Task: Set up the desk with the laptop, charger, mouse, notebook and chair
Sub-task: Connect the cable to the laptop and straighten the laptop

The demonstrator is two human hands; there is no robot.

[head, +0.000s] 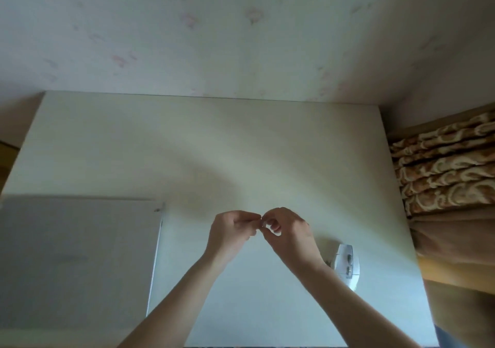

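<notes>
From overhead, the closed laptop (77,262) lies at the tabletop's (214,139) front-left edge. The left hand (231,231) and right hand (288,232) meet mid-desk, fingers curled, pinching something tiny, perhaps the receiver for the upturned mouse (345,266) front-right.

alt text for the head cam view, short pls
Two bare hands, left hand and right hand, meet fingertip to fingertip above a white desk, apparently pinching something small. A closed grey laptop lies at left, a white mouse at right.
</notes>
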